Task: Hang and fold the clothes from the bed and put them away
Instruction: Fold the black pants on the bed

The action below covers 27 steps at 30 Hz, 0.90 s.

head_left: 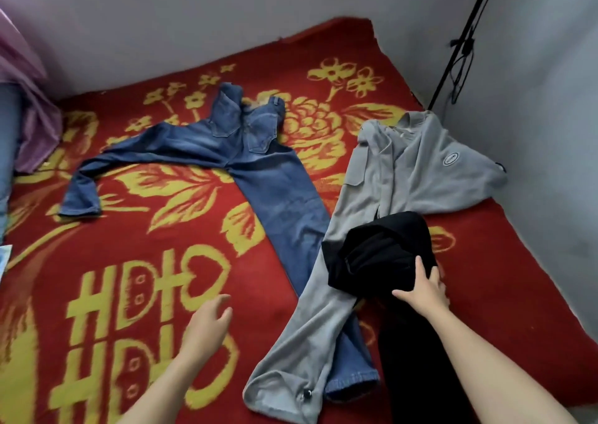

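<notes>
Our right hand [420, 289] lies spread on the bunched black garment [382, 252], fingers fairly straight, pressing rather than clutching. The garment looks soft, light and floppy, so we judge it best gathered at a hem with both hands. Grey trousers [323, 310] run beneath it, and blue jeans [259, 171] sprawl to the hand's left. Our left hand [207, 323] hovers loose and empty over the red flowered blanket [129, 245]. Pale walls [534, 100] rise beyond.

Your left hand [207, 323] hovers palm down, its fingers [222, 303] loosely curled and holding nothing. Your right hand [424, 289] lies flat and palm down, fingers straight, thumb spread wide to their left. Both bare forearms reach forward.
</notes>
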{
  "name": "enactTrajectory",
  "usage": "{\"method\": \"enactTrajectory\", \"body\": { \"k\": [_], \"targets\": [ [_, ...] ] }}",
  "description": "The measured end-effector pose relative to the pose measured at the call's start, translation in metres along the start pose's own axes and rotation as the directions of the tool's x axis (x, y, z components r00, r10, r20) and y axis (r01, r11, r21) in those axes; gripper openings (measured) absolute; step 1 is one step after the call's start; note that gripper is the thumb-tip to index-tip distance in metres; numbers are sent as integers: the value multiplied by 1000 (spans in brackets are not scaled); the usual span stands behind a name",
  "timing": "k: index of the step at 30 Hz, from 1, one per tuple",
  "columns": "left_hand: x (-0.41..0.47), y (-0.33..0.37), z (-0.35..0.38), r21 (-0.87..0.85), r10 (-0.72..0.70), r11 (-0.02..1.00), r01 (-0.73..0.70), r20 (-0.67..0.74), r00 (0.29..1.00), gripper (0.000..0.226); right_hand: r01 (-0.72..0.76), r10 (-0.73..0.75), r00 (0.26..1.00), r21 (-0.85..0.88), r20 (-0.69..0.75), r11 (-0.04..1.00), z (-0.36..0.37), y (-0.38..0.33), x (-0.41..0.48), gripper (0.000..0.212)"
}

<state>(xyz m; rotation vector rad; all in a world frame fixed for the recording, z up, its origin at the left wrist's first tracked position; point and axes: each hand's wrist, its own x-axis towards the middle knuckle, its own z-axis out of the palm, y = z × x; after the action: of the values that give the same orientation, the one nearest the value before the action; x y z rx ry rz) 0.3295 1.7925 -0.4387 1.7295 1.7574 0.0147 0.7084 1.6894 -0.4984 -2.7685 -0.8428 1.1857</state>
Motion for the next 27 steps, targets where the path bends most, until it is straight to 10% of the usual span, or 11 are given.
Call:
{"method": "enactTrajectory", "body": {
  "k": [12, 20, 27],
  "targets": [
    [12, -11, 0, -74, -5, 997, 7, 31, 999, 33, -12, -6, 986, -105, -167, 994, 8, -24, -17, 31],
    [3, -5, -52, -143, 192, 972, -184, 44, 980, 38, 309, -314, 893, -66, -323, 949, -41, -98, -138, 38],
    [-33, -35, -160, -415, 553, 781, -466, 114, 825, 137, 750, -613, 634, 179, -472, 637, -86, -207, -294, 35]
  ]
}}
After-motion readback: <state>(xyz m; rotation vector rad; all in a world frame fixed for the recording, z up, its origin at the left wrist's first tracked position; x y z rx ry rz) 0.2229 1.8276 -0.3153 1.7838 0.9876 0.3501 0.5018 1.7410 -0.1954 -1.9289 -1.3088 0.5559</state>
